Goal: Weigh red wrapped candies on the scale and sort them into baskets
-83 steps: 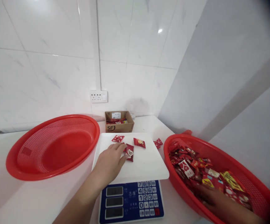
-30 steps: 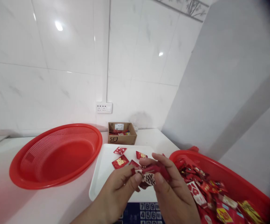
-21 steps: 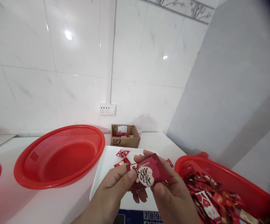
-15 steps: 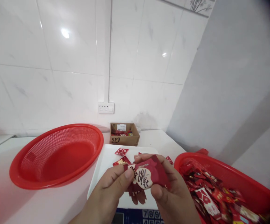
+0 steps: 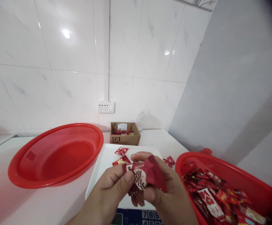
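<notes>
Two-handed hold above a scale pan. Compared with 2.8 s earlier, the left hand [image 5: 110, 189] has left the packets on the pan and the right hand [image 5: 170, 195] has come out of the right-hand basket [image 5: 248, 184]. Both now grip a dark red packet [image 5: 140, 179] between thumbs and fingers; whether a second lies beneath it cannot be told. Relative to 0.5 s earlier, its wrapper is more creased and its round cream label, lettered in dark script, more foreshortened. The white pan [image 5: 103, 162], smooth with rounded corners, carries a spotted packet [image 5: 121, 151] and a gold-printed packet [image 5: 121, 161]; a blue keypad [image 5: 150, 215] shows below. The right-hand basket, of red perforated plastic, holds glossy, crumpled wrappers. The left-hand basket [image 5: 63, 159], oval in outline with a meshed wall, stands on the pale worktop [image 5: 39, 203]. Behind the pan sits a brown cardboard box [image 5: 125, 140].
</notes>
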`<state>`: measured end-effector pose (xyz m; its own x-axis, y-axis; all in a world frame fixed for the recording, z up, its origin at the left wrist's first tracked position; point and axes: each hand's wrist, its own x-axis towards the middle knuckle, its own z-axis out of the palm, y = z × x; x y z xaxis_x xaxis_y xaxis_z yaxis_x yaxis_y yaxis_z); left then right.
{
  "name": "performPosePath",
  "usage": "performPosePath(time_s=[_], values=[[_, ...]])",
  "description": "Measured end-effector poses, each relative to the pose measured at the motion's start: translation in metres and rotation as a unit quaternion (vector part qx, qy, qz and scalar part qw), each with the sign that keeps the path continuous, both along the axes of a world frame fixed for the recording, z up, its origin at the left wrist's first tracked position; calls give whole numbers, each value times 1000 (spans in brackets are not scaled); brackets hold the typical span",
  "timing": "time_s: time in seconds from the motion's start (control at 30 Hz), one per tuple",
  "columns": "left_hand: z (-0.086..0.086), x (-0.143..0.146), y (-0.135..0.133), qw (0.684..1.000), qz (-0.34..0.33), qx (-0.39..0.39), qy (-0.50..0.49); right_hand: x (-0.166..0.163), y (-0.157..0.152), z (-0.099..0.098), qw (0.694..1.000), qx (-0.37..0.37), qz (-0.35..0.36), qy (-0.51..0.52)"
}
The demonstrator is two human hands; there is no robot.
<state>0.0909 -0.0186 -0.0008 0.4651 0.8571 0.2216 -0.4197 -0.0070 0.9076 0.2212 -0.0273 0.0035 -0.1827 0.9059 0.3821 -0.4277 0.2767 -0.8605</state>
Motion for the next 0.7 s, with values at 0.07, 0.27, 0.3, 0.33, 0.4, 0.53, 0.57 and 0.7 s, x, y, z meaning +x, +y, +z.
performPosePath(time_s=[0.07,0.27,0.3,0.33,0.4,0.53,0.57,0.7], values=[[1,0,-1,1000,-1,-6,6,0,0,0,999,9,-2,-31],[-1,4,-2,999,-25,-37,-14,-3,1,-5,999,-19,7,-27],[-2,5,-2,999,-29,-39,-15,-3,0,-5,999,-26,7,-27],[-2,5,-2,999,-33,-40,-16,-4,0,-5,999,-32,5,-28],[-1,5,-3,998,-35,-42,-19,-3,-1,-3,999,-34,-1,-34],[2,3,-4,999,-14,-35,-21,-3,-2,2,998,8,-18,-62],[2,3,-4,999,-9,-32,-19,-3,-2,3,997,19,-23,-68],[4,3,-4,1000,-8,-24,-4,-2,-1,4,996,42,-37,-76]])
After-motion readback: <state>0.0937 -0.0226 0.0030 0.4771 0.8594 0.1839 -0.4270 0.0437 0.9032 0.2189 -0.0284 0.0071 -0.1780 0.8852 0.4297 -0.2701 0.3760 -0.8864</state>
